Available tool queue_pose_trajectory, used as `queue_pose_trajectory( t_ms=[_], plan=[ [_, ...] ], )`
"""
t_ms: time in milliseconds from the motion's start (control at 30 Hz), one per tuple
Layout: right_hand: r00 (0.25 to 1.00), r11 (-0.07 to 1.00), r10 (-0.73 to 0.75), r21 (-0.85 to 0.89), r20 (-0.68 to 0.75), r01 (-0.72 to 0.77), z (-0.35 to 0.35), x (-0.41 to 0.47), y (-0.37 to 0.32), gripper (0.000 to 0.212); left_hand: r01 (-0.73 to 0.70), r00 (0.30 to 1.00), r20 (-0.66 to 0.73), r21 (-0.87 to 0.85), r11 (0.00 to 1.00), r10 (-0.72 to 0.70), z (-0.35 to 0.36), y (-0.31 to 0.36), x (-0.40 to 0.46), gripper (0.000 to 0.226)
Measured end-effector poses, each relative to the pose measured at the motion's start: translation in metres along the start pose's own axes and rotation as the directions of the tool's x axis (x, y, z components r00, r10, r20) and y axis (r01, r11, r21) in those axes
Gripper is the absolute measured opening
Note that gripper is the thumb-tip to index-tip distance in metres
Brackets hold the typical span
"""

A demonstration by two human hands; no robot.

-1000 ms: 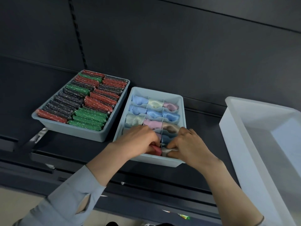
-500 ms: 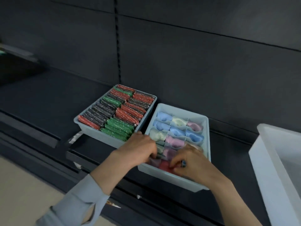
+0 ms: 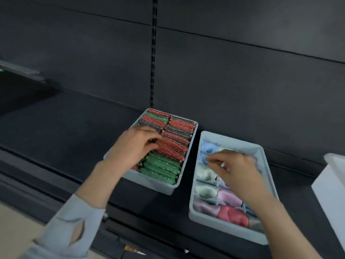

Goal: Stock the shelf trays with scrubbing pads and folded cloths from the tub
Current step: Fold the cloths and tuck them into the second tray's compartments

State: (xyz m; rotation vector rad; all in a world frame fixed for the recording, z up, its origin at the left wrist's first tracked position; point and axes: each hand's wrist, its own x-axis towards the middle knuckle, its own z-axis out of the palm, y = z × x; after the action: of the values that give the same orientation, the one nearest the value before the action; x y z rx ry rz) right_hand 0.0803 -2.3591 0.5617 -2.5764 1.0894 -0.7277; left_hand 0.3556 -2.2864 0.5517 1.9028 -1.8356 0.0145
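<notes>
Left hand [image 3: 136, 144] shifted onto pads [image 3: 173, 146].

The left hand [image 3: 137, 144] has moved onto the scrubbing pads [image 3: 168, 146]; the right hand [image 3: 235, 171] has lifted, seemingly empty.

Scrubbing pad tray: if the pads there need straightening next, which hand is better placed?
Probably the left. The left hand already lies on the pads in the scrubbing pad tray, fingers curled among the rows. The right hand is over the cloth tray beside it and would have to cross over.

The tub [image 3: 334, 193] is cut off by the right edge; both hands blurred.
</notes>
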Motion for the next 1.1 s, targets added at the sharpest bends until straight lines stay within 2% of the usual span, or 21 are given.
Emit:
queue_pose_trajectory(
  t_ms=[67, 133, 233, 333, 400, 467, 567, 667, 767, 900, 967, 1100],
  plan=[
    [0.999, 0.999, -0.032, -0.007, 0.007, 0.033, 0.027, 0.024, -0.027, 0.019, -0.009, 0.991, 0.13, 0.013, 1.0, 0.007, -0.001, -0.025, 0.011, 0.038],
    [0.998, 1.0, -0.024, -0.009, 0.054, 0.024, 0.056, 0.046, -0.047, 0.023, -0.047, 0.978, 0.204, -0.019, 0.999, 0.05, 0.004, -0.041, 0.015, 0.042],
    [0.997, 0.998, 0.011, -0.055, 0.072, -0.007, 0.086, 0.067, -0.063, 0.023, -0.109, 0.975, 0.187, -0.083, 0.991, 0.123, 0.018, -0.054, 0.013, 0.038],
    [0.998, 0.995, 0.057, -0.076, 0.004, -0.057, 0.1, 0.076, -0.071, 0.024, -0.119, 0.981, 0.139, -0.113, 0.986, 0.135, 0.029, -0.06, 0.013, 0.033],
    [0.998, 0.991, 0.051, -0.126, 0.021, -0.048, 0.104, 0.078, -0.075, 0.023, -0.115, 0.982, 0.136, -0.144, 0.983, 0.135, 0.033, -0.063, 0.013, 0.031],
    [0.996, 0.985, 0.018, -0.172, 0.089, -0.002, 0.106, 0.079, -0.078, 0.015, -0.116, 0.981, 0.14, -0.15, 0.982, 0.138, 0.035, -0.065, 0.013, 0.028],
    [0.969, 0.935, -0.011, -0.341, 0.247, 0.097, 0.105, 0.088, -0.074, 0.016, -0.116, 0.984, 0.116, -0.142, 0.983, 0.133, 0.037, -0.069, 0.013, 0.023],
    [0.952, 0.908, 0.001, -0.399, 0.306, 0.127, 0.103, 0.098, -0.072, 0.017, -0.103, 0.989, 0.094, -0.153, 0.983, 0.118, 0.037, -0.068, 0.011, 0.022],
    [0.933, 0.927, -0.005, -0.347, 0.36, 0.139, 0.103, 0.105, -0.08, 0.018, -0.093, 0.99, 0.096, -0.142, 0.985, 0.107, 0.035, -0.064, 0.01, 0.026],
    [0.937, 0.977, 0.037, -0.212, 0.346, 0.039, 0.094, 0.101, -0.072, 0.022, -0.095, 0.989, 0.096, -0.141, 0.985, 0.109, 0.037, -0.062, 0.011, 0.031],
    [0.936, 0.979, 0.045, -0.204, 0.349, 0.029, 0.097, 0.098, -0.067, 0.024, -0.098, 0.989, 0.094, -0.134, 0.986, 0.111, 0.038, -0.063, 0.011, 0.032],
    [0.893, 0.984, 0.061, -0.176, 0.447, 0.021, 0.103, 0.106, -0.067, 0.023, -0.109, 0.988, 0.095, -0.122, 0.987, 0.121, 0.038, -0.062, 0.012, 0.031]
  ],
)
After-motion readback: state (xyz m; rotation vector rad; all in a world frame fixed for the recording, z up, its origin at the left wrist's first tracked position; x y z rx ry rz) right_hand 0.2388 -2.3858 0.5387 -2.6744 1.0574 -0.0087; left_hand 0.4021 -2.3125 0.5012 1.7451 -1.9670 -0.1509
